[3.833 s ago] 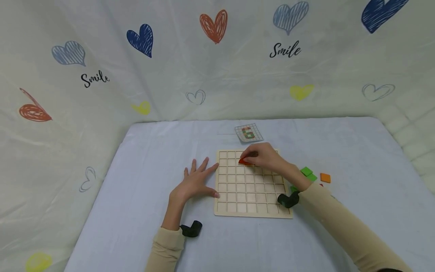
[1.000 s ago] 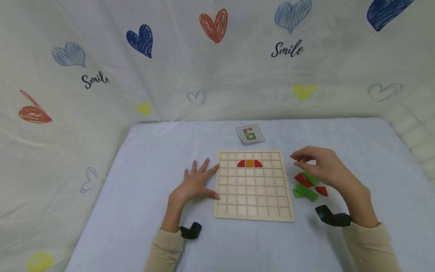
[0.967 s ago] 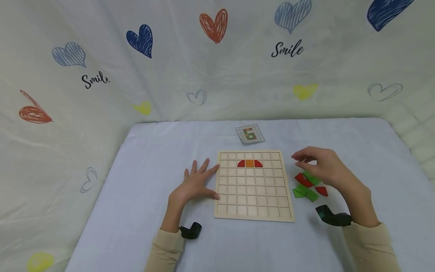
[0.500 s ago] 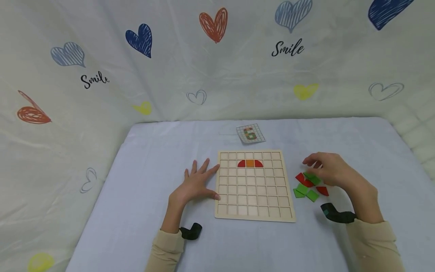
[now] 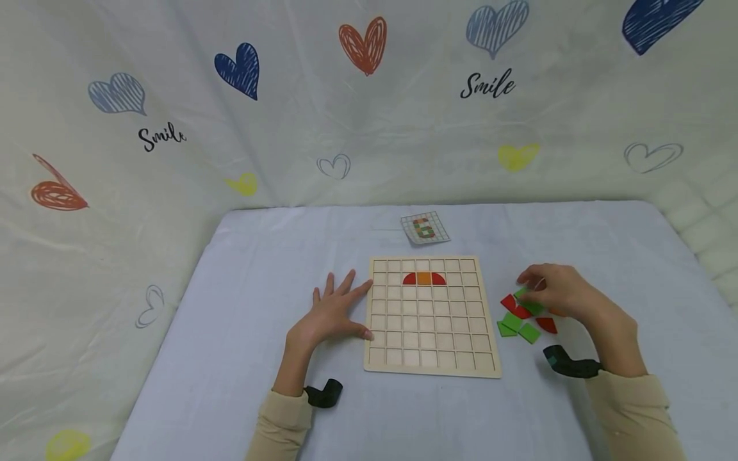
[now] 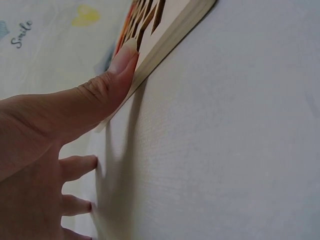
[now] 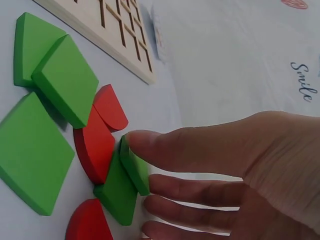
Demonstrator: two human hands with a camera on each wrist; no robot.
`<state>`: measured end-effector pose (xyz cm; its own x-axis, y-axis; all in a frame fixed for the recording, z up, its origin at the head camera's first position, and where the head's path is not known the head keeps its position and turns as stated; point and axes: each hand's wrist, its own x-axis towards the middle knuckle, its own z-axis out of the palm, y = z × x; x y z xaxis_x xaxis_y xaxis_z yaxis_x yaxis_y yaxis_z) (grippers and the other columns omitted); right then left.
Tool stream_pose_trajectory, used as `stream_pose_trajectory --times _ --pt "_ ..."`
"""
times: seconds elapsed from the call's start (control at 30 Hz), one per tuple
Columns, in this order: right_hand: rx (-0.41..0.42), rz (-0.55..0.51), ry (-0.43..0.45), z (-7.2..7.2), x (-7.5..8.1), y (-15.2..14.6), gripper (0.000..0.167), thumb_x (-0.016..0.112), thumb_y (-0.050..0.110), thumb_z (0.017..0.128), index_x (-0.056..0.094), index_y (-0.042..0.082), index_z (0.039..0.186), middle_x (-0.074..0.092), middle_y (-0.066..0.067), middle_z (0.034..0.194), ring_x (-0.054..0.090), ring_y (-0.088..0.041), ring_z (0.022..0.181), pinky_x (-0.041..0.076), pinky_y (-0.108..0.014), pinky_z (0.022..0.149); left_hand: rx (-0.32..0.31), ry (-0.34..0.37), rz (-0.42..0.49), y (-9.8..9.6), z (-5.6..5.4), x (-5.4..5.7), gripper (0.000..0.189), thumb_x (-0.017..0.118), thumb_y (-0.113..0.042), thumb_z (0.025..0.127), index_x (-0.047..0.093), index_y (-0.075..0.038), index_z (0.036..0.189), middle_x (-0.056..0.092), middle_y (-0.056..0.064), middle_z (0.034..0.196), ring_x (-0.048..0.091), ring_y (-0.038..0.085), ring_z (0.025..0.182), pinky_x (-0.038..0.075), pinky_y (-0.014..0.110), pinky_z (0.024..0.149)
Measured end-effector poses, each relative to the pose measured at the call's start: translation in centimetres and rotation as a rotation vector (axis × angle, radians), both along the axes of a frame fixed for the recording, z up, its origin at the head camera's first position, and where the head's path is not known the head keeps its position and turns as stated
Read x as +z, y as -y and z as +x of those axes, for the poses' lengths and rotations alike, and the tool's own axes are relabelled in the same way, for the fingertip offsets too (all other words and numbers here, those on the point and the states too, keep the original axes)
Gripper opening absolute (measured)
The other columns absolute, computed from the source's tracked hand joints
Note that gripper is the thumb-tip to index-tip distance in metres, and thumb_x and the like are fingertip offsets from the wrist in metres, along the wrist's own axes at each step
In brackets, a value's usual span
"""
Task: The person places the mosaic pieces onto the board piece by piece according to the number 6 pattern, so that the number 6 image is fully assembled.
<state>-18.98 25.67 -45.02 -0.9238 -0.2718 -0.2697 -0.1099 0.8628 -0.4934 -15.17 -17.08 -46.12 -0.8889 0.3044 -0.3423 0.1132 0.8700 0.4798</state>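
Note:
My left hand [image 5: 328, 317] lies spread at the left edge of a wooden grid board [image 5: 432, 372], its thumb and index fingertip touching the rim. In the board's second row an orange square tile [image 5: 424, 278] sits between two red quarter-round tiles [image 5: 439, 279]. To the right of the board, my right hand [image 5: 567, 291] pinches a green square tile [image 7: 135, 172] between thumb and fingers. That tile stands tilted against another green tile [image 7: 119, 192]. Red quarter-round pieces [image 7: 95, 145] and more green squares [image 7: 67, 80] lie around them.
A small card [image 5: 425, 228] with a coloured tile figure on a grid lies behind the board. Part of an orange piece [image 5: 556, 312] shows beneath the right hand. A white cloth [image 5: 259, 275] covers the table, and a heart-printed curtain [image 5: 288, 115] hangs behind.
Earlier the right hand was over the board with a red tile, now lying in the grid beside the orange one. It has since moved right and down to the loose tiles. The left hand stays put.

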Motion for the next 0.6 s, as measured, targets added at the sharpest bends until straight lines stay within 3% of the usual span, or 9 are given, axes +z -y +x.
stream_pose_trajectory --times 0.4,0.6 --pt "-0.013 0.006 0.058 0.03 -0.06 0.18 0.035 0.079 0.015 0.085 0.068 -0.004 0.112 0.068 -0.023 0.102 0.061 -0.039 0.096 0.058 -0.051 0.08 -0.008 -0.01 -0.004 -0.09 0.04 0.23 0.105 0.091 -0.044 0.075 0.034 -0.03 0.162 0.01 0.009 0.174 -0.009 0.049 0.157 0.0 0.075 0.12" --pt "-0.015 0.006 0.068 -0.01 -0.13 0.26 0.029 0.078 0.016 0.086 0.068 -0.002 0.107 0.067 -0.017 0.098 0.059 -0.033 0.091 0.058 -0.044 0.077 -0.004 -0.008 -0.004 -0.12 0.18 0.34 0.105 0.091 -0.043 0.075 0.034 -0.029 0.162 0.01 0.01 0.174 -0.008 0.049 0.157 0.0 0.075 0.12"
